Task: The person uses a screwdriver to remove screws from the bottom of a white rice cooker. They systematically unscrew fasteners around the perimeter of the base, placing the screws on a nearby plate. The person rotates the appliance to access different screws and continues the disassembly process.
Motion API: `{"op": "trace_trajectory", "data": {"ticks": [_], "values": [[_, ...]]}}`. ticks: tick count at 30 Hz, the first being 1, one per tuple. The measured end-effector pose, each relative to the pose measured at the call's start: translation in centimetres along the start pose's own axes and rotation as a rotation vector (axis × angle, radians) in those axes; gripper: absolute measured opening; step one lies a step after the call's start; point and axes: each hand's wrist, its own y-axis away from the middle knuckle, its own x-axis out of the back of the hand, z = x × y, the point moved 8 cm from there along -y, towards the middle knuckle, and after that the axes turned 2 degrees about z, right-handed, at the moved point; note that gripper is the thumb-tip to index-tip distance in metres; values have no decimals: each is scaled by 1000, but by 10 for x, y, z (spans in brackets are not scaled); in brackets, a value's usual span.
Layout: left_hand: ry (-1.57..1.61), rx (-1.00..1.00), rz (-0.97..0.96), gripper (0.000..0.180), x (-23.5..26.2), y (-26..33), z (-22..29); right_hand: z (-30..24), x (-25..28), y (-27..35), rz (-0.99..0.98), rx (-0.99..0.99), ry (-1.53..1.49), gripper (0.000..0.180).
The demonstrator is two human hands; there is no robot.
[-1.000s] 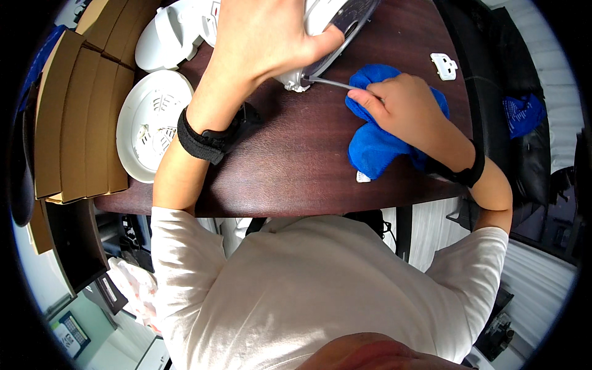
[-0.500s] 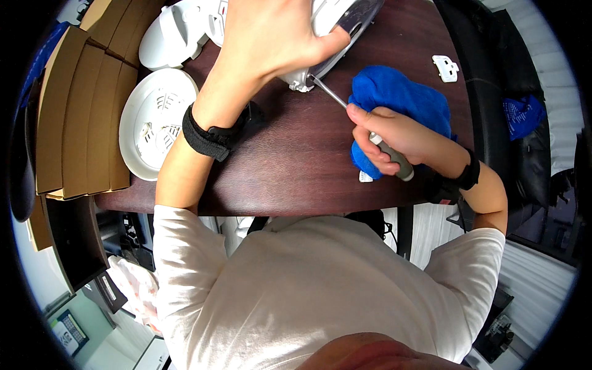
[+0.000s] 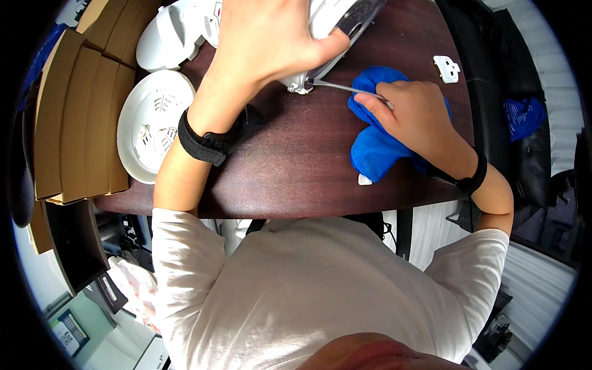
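- Moved since the earlier frame: the right hand [image 3: 422, 114] has rolled over, so its back now faces up and the grip of the screwdriver [image 3: 342, 86] is covered; the left hand [image 3: 271, 46] shows little change.
- Nearest: the bare front of the brown table [image 3: 277, 179], then a crumpled blue cloth [image 3: 375, 154], partly under the right hand.
- Right hand: fingers appear curled around the screwdriver, thumb laid toward the shaft; the fingertips are hidden.
- Screwdriver: shaft points left, its tip at the lower corner of the white appliance [image 3: 322, 17]. Whether it is seated cannot be told.
- Left hand: over the appliance, thumb spread against its edge; whether the other fingers grip cannot be told.
- Appliance: at the table's far side, tilted, cut off by the upper edge.
- Judgement: the step in hand appears to be turning or prying at that corner. The next move calls for a steady brace and the tip kept in line.
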Motion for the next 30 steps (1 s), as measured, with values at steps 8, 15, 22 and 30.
{"op": "trace_trajectory", "data": {"ticks": [8, 15, 22, 30], "values": [[-21, 20, -32, 81, -3, 0, -4, 2, -1, -5, -4, 40, 38, 46], [19, 25, -16, 80, 3, -2, 3, 13, -15, -9, -65, 48, -72, 50], [-12, -18, 38, 79, -3, 2, 0, 17, -61, 15, -463, -363, -677, 64], [1, 4, 11, 80, -1, 1, 1, -17, -80, 40, -839, -615, -1253, 68]]}}
